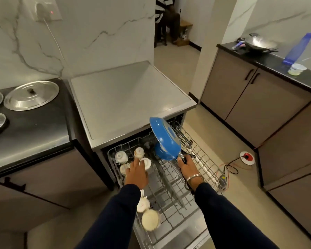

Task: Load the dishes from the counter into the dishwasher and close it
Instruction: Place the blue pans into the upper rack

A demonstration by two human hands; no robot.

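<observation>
Head view: right hand [188, 166] grips blue pan [164, 139] by its handle; rigid, likely front-heavy. Left hand [136, 174], fingers extended, rests on cups [145, 162].

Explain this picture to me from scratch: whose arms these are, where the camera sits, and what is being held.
There is no machine here. A person wears a wide-angle camera on the head, looking down, so the two dark-sleeved arms are their own.

They stand over an open dishwasher with its wire rack pulled out. The right hand grips the dark handle of a blue frying pan, tilted on edge above the rack. The left hand reaches, fingers straight, onto white cups standing upside down along the rack's left side.

On the dark counter at left lie a steel lid and parts of two more lids. The far counter at right carries a wok, a blue bottle and a small tub.
</observation>
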